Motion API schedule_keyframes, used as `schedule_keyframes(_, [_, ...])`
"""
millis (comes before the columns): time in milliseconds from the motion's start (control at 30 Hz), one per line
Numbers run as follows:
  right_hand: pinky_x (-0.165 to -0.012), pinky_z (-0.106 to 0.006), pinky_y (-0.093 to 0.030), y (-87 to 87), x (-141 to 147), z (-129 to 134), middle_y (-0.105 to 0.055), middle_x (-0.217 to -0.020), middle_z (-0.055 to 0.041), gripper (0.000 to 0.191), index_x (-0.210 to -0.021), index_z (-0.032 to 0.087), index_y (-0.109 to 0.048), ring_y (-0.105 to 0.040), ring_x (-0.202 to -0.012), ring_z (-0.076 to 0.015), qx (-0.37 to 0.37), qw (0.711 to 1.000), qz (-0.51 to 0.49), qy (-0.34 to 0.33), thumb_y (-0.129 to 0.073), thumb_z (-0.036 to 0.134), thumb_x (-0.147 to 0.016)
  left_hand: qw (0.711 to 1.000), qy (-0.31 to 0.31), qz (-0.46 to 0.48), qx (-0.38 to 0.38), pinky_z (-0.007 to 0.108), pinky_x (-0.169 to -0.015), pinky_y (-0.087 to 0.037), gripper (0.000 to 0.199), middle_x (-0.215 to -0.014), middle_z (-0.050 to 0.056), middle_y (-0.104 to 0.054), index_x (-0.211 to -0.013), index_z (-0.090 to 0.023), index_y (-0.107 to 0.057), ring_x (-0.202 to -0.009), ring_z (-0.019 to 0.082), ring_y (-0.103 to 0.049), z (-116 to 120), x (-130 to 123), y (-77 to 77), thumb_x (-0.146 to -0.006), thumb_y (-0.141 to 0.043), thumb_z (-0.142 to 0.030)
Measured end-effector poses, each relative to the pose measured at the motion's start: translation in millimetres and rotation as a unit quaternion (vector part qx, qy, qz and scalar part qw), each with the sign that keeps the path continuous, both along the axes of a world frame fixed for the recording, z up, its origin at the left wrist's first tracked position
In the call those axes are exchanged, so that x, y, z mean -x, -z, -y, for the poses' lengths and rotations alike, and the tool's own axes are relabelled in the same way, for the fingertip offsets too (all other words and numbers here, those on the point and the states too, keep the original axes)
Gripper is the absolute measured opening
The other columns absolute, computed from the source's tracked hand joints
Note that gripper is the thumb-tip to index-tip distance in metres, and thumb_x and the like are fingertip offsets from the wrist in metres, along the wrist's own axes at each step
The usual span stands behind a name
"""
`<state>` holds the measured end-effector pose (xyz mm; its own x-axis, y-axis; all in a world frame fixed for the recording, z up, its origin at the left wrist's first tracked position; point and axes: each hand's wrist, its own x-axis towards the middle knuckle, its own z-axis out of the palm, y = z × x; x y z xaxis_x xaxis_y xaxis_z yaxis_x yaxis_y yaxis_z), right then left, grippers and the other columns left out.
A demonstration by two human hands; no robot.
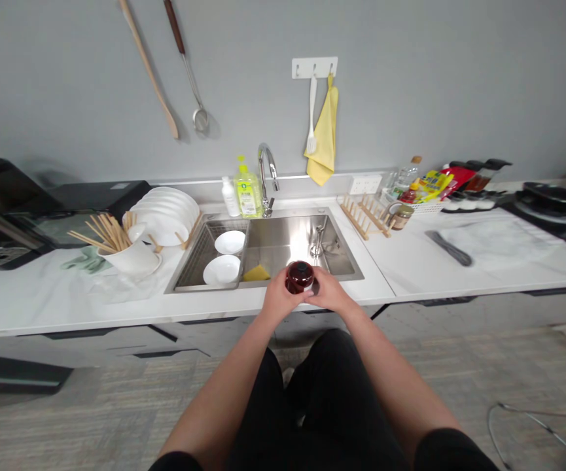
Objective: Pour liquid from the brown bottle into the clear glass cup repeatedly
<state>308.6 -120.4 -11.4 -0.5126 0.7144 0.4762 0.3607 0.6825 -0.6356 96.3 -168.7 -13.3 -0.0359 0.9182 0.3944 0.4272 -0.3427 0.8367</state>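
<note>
A dark red, rounded object with a black spot on top (300, 276) is held between both hands at the front edge of the sink (356, 261). My left hand (281, 296) wraps its left side, and my right hand (328, 289) closes round its right side. Behind them, a yellow sponge (256, 273) lies in the steel basin. Two white bowls (229, 243) rest in the wire basket at the basin's left. The chrome faucet (266, 176) stands behind the sink.
White plates (165, 212) and a pot of chopsticks (133, 256) stand left of the sink. Soap bottles (247, 193) are beside the faucet. To the right are a wooden rack (366, 216), a jar (402, 217), black tongs (449, 248) and a black stove (557, 206).
</note>
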Motion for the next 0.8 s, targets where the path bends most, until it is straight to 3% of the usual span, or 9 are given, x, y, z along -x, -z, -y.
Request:
schedule_keyframes(133, [-0.114, -0.053, -0.059, -3.0, 2, 3, -0.078, -0.144, -0.0174, 0.078, -0.15, 0.022, -0.069, -0.077, -0.128, -0.0405, 0.004, 1.0, -0.001, 0.004, -0.092, 0.045, -0.079, 0.998, 0.055, 0.004, -0.004, 0.057, -0.119, -0.058, 0.088, -0.145, 0.017, -0.077, -0.151, -0.023, -0.068, -0.134, 0.04, -0.075, 1, 3, 1.3, -0.074, -0.103, -0.048])
schedule_keyframes(233, [-0.114, -0.052, -0.058, -7.0, 0, 8, -0.078, -0.143, -0.0164, 0.078, -0.149, 0.022, -0.069, -0.077, -0.128, -0.0397, 0.013, 1.0, -0.008, 0.017, -0.093, 0.044, -0.078, 0.995, 0.102, -0.006, -0.016, 0.056, -0.123, -0.054, 0.072, -0.152, 0.018, -0.073, -0.156, -0.022, -0.064, -0.14, 0.037, -0.071, 3, 18, 2.5, -0.095, -0.084, -0.055])
schedule_keyframes(367, [-0.115, -0.054, -0.058, -6.1, -16, 18, -0.08, -0.14, -0.016, 0.076, -0.145, 0.023, -0.07, -0.076, -0.128, -0.0413, 0.03, 0.997, -0.01, 0.065, -0.093, 0.039, -0.075, 0.998, 0.066, -0.006, -0.018, 0.055, -0.124, -0.053, 0.057, -0.155, 0.018, -0.071, -0.157, -0.024, -0.064, -0.145, 0.033, -0.068, 7, 51, 6.4, -0.112, -0.057, -0.058])
schedule_keyframes(533, [-0.11, -0.057, -0.06, 5.4, -63, 29, -0.081, -0.133, -0.0177, 0.072, -0.139, 0.021, -0.074, -0.076, -0.124, -0.0449, 0.038, 0.992, 0.0, 0.122, -0.094, 0.044, -0.073, 1.0, 0.006, 0.026, 0.004, 0.055, -0.125, -0.052, 0.055, -0.149, 0.016, -0.075, -0.141, -0.023, -0.074, -0.144, 0.032, -0.068, 8, 83, 11.5, -0.113, -0.052, -0.065])
schedule_keyframes(800, [-0.103, -0.054, -0.062, 13.9, -149, 17, -0.082, -0.124, -0.0161, 0.068, -0.129, 0.019, -0.074, -0.077, -0.115, -0.0425, 0.045, 0.971, 0.028, 0.232, -0.09, 0.056, -0.074, 1.0, 0.006, 0.002, 0.003, 0.054, -0.119, -0.056, 0.056, -0.142, 0.016, -0.078, -0.133, -0.022, -0.078, -0.137, 0.033, -0.071, 7, 81, 10.8, -0.112, -0.053, -0.067])
